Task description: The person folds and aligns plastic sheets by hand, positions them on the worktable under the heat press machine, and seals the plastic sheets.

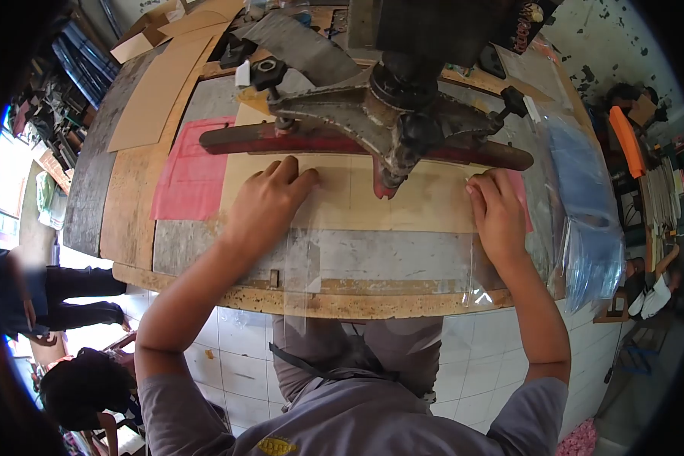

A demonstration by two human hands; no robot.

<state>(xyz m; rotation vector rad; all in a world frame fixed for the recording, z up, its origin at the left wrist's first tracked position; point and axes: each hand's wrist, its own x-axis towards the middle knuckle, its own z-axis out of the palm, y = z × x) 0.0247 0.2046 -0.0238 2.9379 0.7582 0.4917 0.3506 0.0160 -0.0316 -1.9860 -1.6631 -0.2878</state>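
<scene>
Clear plastic film [304, 254] lies across the front of the worktable and hangs over its edge. My left hand [270, 201] rests at its upper left side, fingers bent down onto the yellowish sheet [342, 205]. At the film's right side, my right hand [495, 209] pinches its edge between thumb and fingers. Just beyond both hands, a long metal bar [319, 143] of a press spans the table, below a heavy cast bracket [372, 114]. Pink sheet [194, 171] shows at the left of the yellowish sheet. What my left fingertips hold is hard to make out.
Brown cardboard [156, 99] lies on the table's left side. Stacked clear plastic sheets [585, 205] hang over the right edge. A knob [513, 101] sticks up at the bracket's right end. People are at the far left and far right.
</scene>
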